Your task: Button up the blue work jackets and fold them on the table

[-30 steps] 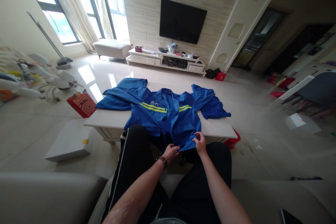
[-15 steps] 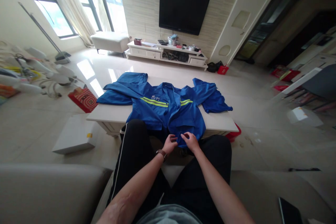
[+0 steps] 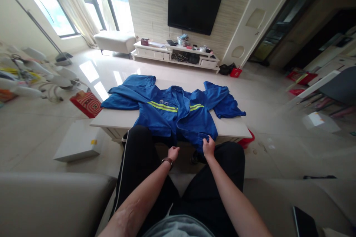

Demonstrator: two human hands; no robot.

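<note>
A blue work jacket (image 3: 178, 116) with yellow-green reflective stripes lies spread face up on a low white table (image 3: 116, 120), sleeves out to both sides. Its lower hem hangs over the near table edge towards my knees. My right hand (image 3: 208, 147) is closed in a pinch on the hem of the jacket's right front panel. My left hand (image 3: 172, 153), with a dark watch at the wrist, is curled shut just left of that, a little apart from the blue cloth. I cannot make out whether anything is in it. I sit in black trousers behind the table.
A flat white box (image 3: 78, 145) and a red patterned bag (image 3: 86, 103) lie on the floor to the left. A TV cabinet (image 3: 175, 57) and wall TV (image 3: 193, 5) stand beyond the table. A dark phone (image 3: 304, 222) rests on the sofa at lower right.
My hands were together on the jacket's bottom hem. Now they have parted: the right keeps the right panel's hem, the left has drawn back to the left. The view shifted slightly.
</note>
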